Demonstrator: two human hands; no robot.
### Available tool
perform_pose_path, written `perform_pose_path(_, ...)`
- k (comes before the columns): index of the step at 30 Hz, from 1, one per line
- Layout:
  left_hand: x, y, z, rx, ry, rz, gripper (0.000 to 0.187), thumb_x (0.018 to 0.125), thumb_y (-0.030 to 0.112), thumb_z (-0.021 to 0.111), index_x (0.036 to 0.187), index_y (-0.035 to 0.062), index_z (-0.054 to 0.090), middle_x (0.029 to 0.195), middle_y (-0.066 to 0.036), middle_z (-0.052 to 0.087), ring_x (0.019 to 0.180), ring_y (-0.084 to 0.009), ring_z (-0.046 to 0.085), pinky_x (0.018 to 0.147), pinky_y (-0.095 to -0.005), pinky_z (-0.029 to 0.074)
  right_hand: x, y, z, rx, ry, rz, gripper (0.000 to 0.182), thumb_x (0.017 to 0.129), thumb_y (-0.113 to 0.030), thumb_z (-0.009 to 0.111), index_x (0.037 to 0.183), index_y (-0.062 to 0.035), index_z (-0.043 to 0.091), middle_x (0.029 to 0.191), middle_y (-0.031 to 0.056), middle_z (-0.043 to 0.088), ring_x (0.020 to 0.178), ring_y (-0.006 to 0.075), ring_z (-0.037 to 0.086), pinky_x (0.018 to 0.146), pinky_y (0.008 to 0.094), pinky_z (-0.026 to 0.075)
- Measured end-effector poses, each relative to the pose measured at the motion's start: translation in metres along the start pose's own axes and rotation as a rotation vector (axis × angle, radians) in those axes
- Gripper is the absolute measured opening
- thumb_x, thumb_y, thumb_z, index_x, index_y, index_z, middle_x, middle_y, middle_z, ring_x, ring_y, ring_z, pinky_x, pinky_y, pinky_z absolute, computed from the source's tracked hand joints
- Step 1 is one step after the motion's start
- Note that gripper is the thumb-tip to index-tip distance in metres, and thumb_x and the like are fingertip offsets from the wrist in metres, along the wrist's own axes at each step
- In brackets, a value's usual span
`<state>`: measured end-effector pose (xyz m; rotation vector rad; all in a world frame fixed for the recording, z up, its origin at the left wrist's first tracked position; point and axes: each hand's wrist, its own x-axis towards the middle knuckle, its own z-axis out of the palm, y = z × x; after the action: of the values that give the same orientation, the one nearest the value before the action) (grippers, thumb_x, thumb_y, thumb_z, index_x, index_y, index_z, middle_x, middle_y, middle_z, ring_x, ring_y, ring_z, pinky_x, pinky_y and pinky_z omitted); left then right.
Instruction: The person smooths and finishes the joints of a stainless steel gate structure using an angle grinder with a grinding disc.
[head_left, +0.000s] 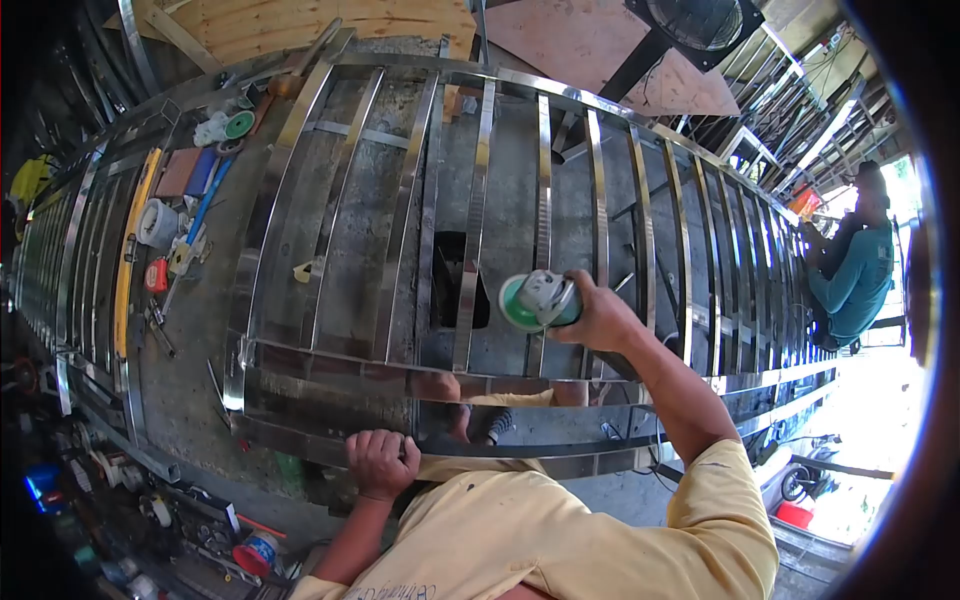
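Note:
My right hand (605, 315) is wrapped round an angle grinder (550, 298) with a green disc. The grinder is over the bars of a shiny metal frame (470, 385), its disc overlapping the gap between two crossbars in this view. My left hand (383, 462) is closed at the near lower rail (590, 463) of the frame, with its fingers curled over the metal. Long parallel crossbars run between the frame's far rail and its near rails. My feet show below, between the near rails.
Left of the bars lie a yellow spirit level (137, 255), a red tape measure (156, 275), a white tape roll (158, 222) and other tools. A co-worker in a teal shirt (858, 275) sits at the far right. A fan (700, 25) and plywood (330, 25) stand beyond the frame.

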<state>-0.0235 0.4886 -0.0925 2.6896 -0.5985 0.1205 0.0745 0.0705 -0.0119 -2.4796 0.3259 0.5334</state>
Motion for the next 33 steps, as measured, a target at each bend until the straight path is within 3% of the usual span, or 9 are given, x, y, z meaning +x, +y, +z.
perform_pose_path(3,0.0,-0.001,0.004,0.003,0.023,-0.002,0.016,0.081,0.023,0.068,0.071,0.0132,0.06,0.074,-0.007,0.06,0.075,-0.03,0.058,0.077,-0.0457,0.044,0.024,0.017,-0.021,0.024,0.034,0.068,0.096,0.067,-0.03,0.091,0.145,-0.0012,0.045,0.11,0.0264,0.073,0.109,0.0402,0.072,0.097,0.0419,0.055)
perform_pose_path(4,0.0,-0.001,0.005,0.0,0.019,-0.003,0.015,0.08,0.023,0.068,0.071,0.0133,0.06,0.075,-0.007,0.06,0.075,-0.0295,0.058,0.077,-0.0456,0.043,0.035,0.026,-0.027,0.034,0.041,0.066,0.095,0.067,-0.036,0.093,0.142,-0.0013,0.046,0.113,0.0281,0.072,0.112,0.0439,0.069,0.096,0.0456,0.053)
perform_pose_path(7,0.003,0.0,0.001,0.014,-0.036,0.0,0.015,0.08,0.022,0.068,0.071,0.0133,0.06,0.075,-0.006,0.061,0.076,-0.0295,0.058,0.077,-0.0458,0.043,0.072,0.039,-0.051,0.043,0.077,0.063,0.094,0.067,-0.036,0.093,0.142,-0.0015,0.047,0.113,0.0282,0.072,0.111,0.0435,0.069,0.095,0.0449,0.053)
perform_pose_path(18,0.004,-0.001,0.002,0.029,-0.103,-0.025,0.013,0.079,0.024,0.066,0.075,0.0118,0.062,0.08,-0.006,0.065,0.079,-0.0295,0.06,0.079,-0.0469,0.043,0.217,0.046,-0.121,0.029,0.207,0.076,0.108,0.064,-0.035,0.096,0.148,0.0088,0.042,0.118,0.026,0.071,0.113,0.035,0.07,0.098,0.0373,0.053)
perform_pose_path(21,0.003,-0.003,0.004,0.033,-0.105,-0.03,0.013,0.079,0.024,0.066,0.075,0.0118,0.062,0.081,-0.006,0.065,0.08,-0.0295,0.06,0.08,-0.047,0.044,0.253,0.06,-0.132,0.013,0.232,0.083,0.113,0.066,-0.038,0.095,0.154,0.0037,0.037,0.123,0.0257,0.07,0.115,0.0352,0.069,0.101,0.0384,0.052)
perform_pose_path(30,0.003,-0.003,0.003,0.036,-0.138,-0.042,0.017,0.08,0.029,0.067,0.079,0.0126,0.065,0.082,-0.005,0.065,0.082,-0.0295,0.06,0.083,-0.047,0.044,0.336,0.064,-0.161,-0.049,0.274,0.081,0.121,0.065,-0.044,0.094,0.155,0.0113,0.033,0.131,0.0284,0.067,0.123,0.0374,0.065,0.104,0.0388,0.05)
perform_pose_path(33,0.001,-0.004,0.004,0.04,-0.129,-0.045,0.017,0.08,0.03,0.067,0.077,0.0131,0.064,0.081,-0.004,0.065,0.081,-0.0287,0.06,0.082,-0.0465,0.044,0.355,0.071,-0.161,-0.062,0.343,0.083,0.114,0.066,-0.041,0.094,0.15,0.0123,0.038,0.128,0.0279,0.067,0.119,0.0364,0.067,0.103,0.0393,0.051)
